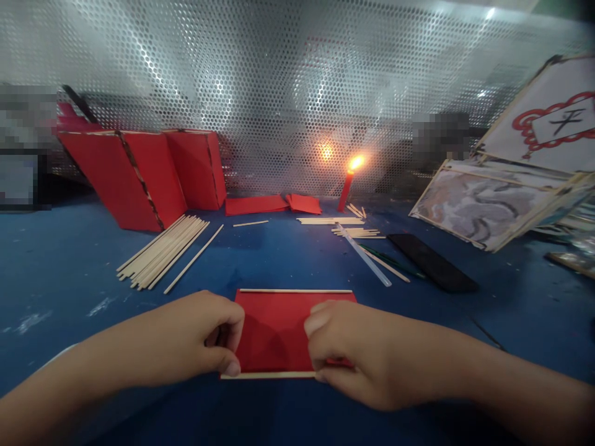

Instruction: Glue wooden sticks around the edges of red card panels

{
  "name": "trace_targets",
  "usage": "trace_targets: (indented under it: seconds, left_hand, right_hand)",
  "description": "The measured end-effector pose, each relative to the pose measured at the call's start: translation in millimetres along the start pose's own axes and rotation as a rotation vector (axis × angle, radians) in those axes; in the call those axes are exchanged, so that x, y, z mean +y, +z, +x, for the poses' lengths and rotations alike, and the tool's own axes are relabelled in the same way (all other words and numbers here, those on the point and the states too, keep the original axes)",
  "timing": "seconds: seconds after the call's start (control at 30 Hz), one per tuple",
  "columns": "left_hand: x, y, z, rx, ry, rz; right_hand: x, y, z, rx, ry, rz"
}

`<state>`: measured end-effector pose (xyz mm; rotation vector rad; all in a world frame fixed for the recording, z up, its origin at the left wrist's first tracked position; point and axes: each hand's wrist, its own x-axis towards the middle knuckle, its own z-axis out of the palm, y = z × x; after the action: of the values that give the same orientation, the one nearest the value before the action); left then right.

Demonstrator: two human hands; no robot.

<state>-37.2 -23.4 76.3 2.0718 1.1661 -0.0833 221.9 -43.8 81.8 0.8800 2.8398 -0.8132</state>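
Observation:
A red paper sheet (274, 328) lies flat in front of me, with a thin wooden stick (295, 290) along its far edge. Another wooden stick (274, 375) runs along the near edge. My left hand (214, 334) has curled fingers, its thumb pressing the near stick at the left end. Toward the right end of that stick, my right hand (348, 350) pinches it with thumb and bent fingers, covering the sheet's lower right corner. Whether the sticks are fixed to the paper, I cannot tell.
A bundle of wooden sticks (162, 254) and a red folded panel (139, 167) are at left. Red paper pieces (255, 204) lie behind. A lit red candle (345, 191) stands near shorter sticks, a translucent glue stick (372, 263), a black case (432, 263) and painted paper panels (483, 192).

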Motion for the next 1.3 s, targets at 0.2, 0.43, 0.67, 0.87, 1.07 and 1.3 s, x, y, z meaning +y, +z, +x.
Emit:
trace_targets:
  seconds: [0.2, 0.43, 0.67, 0.87, 1.07, 1.3]
  left_hand:
    - [4.9, -0.4, 1.4, -0.005, -0.079, 0.022]
    - [4.7, 1.4, 2.0, 0.008, -0.129, -0.051]
    - [2.6, 3.8, 3.3, 0.012, -0.108, -0.077]
    - [-1.7, 5.7, 4.3, 0.016, -0.093, -0.077]
    - [-3.2, 5.6, 5.6, 0.008, -0.101, -0.061]
    - [-0.8, 4.4, 3.5, -0.006, -0.098, -0.049]
  right_hand:
    - [-3.5, -1.2, -1.2, -0.015, 0.047, -0.035]
    - [-0.7, -2.2, -1.6, -0.017, 0.035, 0.006]
    - [-4.9, -1.6, -2.0, 0.009, 0.035, -0.031]
    - [-5.4, -1.5, -0.8, -0.02, 0.027, -0.073]
    - [-6.7, -0.8, 0.1, -0.025, 0.031, -0.113]
    - [9.6, -8.0, -9.3, 0.013, 0.016, 0.034]
